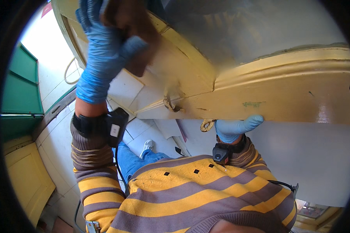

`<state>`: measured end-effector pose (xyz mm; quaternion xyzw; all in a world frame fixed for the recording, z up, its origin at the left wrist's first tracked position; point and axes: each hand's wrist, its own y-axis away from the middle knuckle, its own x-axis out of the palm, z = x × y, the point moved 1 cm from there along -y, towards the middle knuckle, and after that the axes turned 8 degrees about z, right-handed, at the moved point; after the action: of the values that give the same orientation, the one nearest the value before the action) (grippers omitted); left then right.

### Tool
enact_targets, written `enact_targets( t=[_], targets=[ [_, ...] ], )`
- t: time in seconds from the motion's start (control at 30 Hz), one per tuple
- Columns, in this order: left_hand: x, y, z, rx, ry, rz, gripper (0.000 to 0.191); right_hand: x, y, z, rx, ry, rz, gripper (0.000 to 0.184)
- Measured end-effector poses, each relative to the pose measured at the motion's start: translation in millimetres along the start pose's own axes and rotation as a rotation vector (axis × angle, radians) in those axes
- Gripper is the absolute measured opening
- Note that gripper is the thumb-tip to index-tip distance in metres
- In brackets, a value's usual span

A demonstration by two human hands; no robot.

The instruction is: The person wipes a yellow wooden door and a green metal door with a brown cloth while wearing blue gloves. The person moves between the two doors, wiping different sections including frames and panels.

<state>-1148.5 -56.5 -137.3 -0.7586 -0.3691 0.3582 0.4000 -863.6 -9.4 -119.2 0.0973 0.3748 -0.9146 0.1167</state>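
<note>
My left hand (103, 55), in a blue disposable glove, is raised at the upper left. It holds a folded brown sheet (144, 43), blurred, so I cannot tell whether it is sandpaper or cloth. Behind the sheet stands a yellow-painted wooden door (283, 90) with a grey panel (265, 29) set in its moulded frame. Lower right, my gloved right hand (236, 126) grips the door's edge, thumb outside and fingers hidden. Beside that hand a metal ring (206, 125) sticks out from the edge. Chipped, dark damage (171, 102) and a greenish scuff (253, 103) mark the paint.
Green door panels (22, 78) stand at the far left, above a lower yellow panel (29, 183). Pale tiles (140, 128) cover the floor, where a white board (125, 88) lies. A pale hose loop (71, 72) is near the doorway. Cables run along my left arm.
</note>
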Motion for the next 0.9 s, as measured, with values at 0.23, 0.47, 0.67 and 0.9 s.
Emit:
enact_targets(
  t=[0.23,0.47,0.67,0.9],
  targets=[
    [34,2,-84,0.345,-0.475,0.201,0.034,4,-2,-3,0.038,-0.331,0.054,0.074],
    [12,5,-1,-0.054,0.042,0.012,0.11,-9,3,-19,-0.072,-0.041,-0.035,0.068],
    [34,15,-46,-0.058,-0.012,-0.017,0.097,-11,0,-25,-0.04,-0.134,-0.043,0.073],
    [37,12,-82,0.018,-0.152,0.147,0.078,-4,-2,-17,0.025,-0.314,-0.039,0.08]
  ],
)
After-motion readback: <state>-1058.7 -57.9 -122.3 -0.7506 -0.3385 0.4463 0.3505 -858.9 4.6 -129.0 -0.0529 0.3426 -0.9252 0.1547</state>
